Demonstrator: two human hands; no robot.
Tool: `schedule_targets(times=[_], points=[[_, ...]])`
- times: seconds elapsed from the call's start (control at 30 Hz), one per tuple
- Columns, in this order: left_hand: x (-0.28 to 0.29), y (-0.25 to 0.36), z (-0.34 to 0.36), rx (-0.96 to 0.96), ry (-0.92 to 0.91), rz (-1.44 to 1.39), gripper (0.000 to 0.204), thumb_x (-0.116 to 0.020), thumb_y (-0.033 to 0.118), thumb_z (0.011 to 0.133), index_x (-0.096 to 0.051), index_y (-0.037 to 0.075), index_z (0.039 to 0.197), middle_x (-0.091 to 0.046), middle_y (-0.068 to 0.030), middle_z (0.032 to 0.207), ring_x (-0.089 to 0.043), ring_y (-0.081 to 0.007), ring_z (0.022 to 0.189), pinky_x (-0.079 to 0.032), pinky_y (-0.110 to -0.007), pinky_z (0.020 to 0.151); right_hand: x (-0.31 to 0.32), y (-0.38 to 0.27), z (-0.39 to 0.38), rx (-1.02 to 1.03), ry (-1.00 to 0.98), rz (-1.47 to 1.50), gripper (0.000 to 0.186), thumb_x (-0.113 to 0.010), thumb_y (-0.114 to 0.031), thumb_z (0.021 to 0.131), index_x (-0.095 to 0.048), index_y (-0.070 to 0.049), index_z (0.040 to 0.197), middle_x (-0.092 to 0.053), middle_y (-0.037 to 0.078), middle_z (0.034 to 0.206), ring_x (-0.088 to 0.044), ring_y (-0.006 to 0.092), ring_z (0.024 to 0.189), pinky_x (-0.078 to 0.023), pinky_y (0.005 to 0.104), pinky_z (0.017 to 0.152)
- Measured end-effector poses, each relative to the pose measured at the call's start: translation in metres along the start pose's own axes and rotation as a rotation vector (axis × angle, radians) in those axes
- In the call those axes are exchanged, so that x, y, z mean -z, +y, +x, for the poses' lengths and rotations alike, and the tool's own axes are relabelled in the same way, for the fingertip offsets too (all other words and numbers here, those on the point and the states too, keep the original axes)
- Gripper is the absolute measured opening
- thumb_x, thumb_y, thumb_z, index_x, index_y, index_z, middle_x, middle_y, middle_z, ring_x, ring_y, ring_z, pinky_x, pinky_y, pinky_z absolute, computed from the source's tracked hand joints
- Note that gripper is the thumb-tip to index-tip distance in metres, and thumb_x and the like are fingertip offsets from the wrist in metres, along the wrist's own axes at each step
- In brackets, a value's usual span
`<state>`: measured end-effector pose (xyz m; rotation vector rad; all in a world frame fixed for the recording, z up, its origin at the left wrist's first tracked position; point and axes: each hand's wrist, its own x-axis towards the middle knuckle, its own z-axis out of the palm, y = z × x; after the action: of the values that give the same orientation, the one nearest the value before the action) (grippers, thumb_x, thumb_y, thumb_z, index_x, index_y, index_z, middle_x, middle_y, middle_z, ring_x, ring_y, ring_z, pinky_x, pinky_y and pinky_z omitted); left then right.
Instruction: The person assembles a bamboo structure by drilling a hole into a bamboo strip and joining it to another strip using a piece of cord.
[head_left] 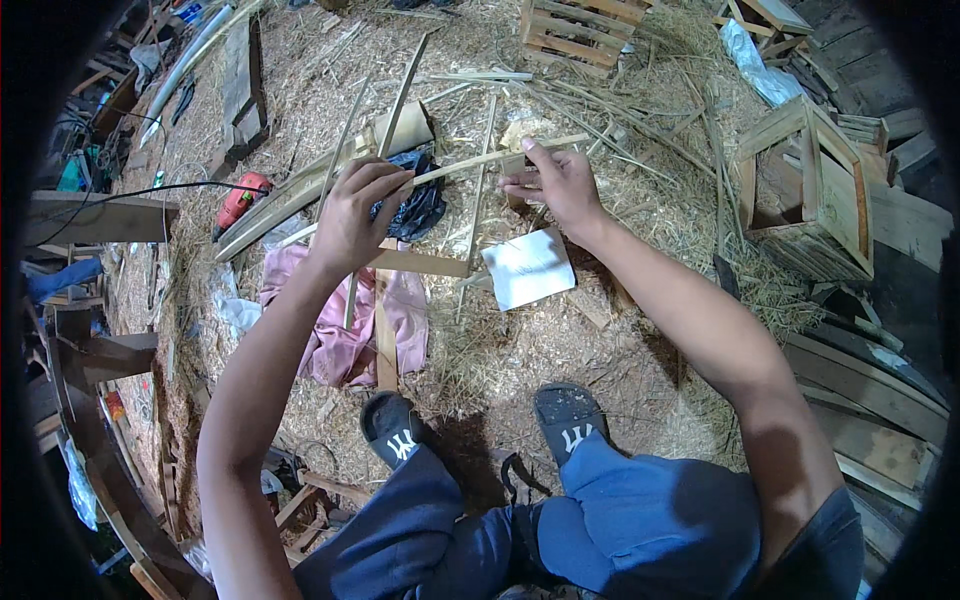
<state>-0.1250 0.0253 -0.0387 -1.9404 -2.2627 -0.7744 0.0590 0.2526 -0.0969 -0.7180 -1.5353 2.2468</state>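
Note:
My left hand (352, 215) pinches the near end of a thin, pale strip of wood or bamboo (462, 165) between thumb and fingers. The strip slants up to the right, raised above the floor. Farther along it, my right hand (558, 188) grips it, thumb on top and the other fingers curled beneath. Under the strip lies a black plastic bag (407, 205). A white sheet of paper (528, 268) with handwriting rests just below my right hand. Below my left hand, flat wooden slats (425, 262) lie across a pink cloth (318, 335).
Shavings and straw cover the floor (480, 355). A red power tool (240, 203) with a black cord lies at left, beside a split bamboo length (405, 126). An open wooden box frame (815, 195) stands at right. Wooden planks (870, 435) are stacked lower right, and loose strips lie ahead.

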Motion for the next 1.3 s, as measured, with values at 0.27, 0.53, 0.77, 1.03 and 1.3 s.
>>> schedule_targets(times=[0.27, 0.53, 0.77, 1.03, 1.3], points=[[-0.0005, 0.0005, 0.0003, -0.01, 0.017, 0.011, 0.027, -0.07, 0.007, 0.087, -0.072, 0.004, 0.114, -0.068, -0.0118, 0.115, -0.06, -0.0329, 0.114, -0.048, -0.044, 0.1, 0.0015, 0.0031, -0.004, -0.01, 0.034, 0.017, 0.045, -0.061, -0.036, 0.102, -0.064, 0.009, 0.104, -0.07, 0.02, 0.098, -0.074, 0.0242, 0.087, -0.065, 0.0324, 0.078], [-0.0001, 0.0018, 0.0019, -0.018, 0.019, 0.027, 0.027, -0.072, 0.01, 0.087, -0.072, 0.005, 0.114, -0.069, -0.0117, 0.113, -0.06, -0.0329, 0.113, -0.048, -0.044, 0.1, 0.0033, 0.0008, -0.0067, -0.028, 0.015, -0.014, 0.043, -0.062, -0.036, 0.102, -0.065, 0.007, 0.105, -0.07, 0.018, 0.098, -0.073, 0.0232, 0.088, -0.065, 0.0331, 0.079], [0.0005, 0.0033, 0.0032, -0.031, 0.032, 0.034, 0.028, -0.072, 0.01, 0.087, -0.072, 0.005, 0.114, -0.069, -0.0113, 0.113, -0.06, -0.033, 0.112, -0.048, -0.044, 0.1, 0.0032, -0.0007, -0.0095, 0.002, -0.015, 0.001, 0.041, -0.061, -0.035, 0.103, -0.064, 0.006, 0.107, -0.069, 0.014, 0.1, -0.073, 0.0215, 0.089, -0.064, 0.0354, 0.084], [-0.0007, -0.0001, 0.0021, -0.036, -0.006, 0.025, 0.034, -0.072, 0.008, 0.086, -0.07, 0.005, 0.119, -0.067, -0.0131, 0.118, -0.059, -0.0343, 0.115, -0.048, -0.045, 0.1, 0.0052, 0.0015, -0.0074, 0.007, -0.026, -0.005, 0.039, -0.062, -0.034, 0.102, -0.063, 0.005, 0.107, -0.068, 0.013, 0.101, -0.072, 0.0208, 0.088, -0.064, 0.0355, 0.084], [-0.0015, 0.0033, 0.005, -0.016, 0.009, 0.019, 0.033, -0.072, 0.009, 0.086, -0.07, 0.005, 0.118, -0.068, -0.0126, 0.115, -0.06, -0.0333, 0.113, -0.048, -0.044, 0.1, 0.0073, 0.0037, -0.0062, -0.001, -0.029, 0.024, 0.039, -0.064, -0.03, 0.101, -0.062, 0.007, 0.112, -0.068, 0.013, 0.103, -0.072, 0.0207, 0.089, -0.064, 0.0348, 0.084]])
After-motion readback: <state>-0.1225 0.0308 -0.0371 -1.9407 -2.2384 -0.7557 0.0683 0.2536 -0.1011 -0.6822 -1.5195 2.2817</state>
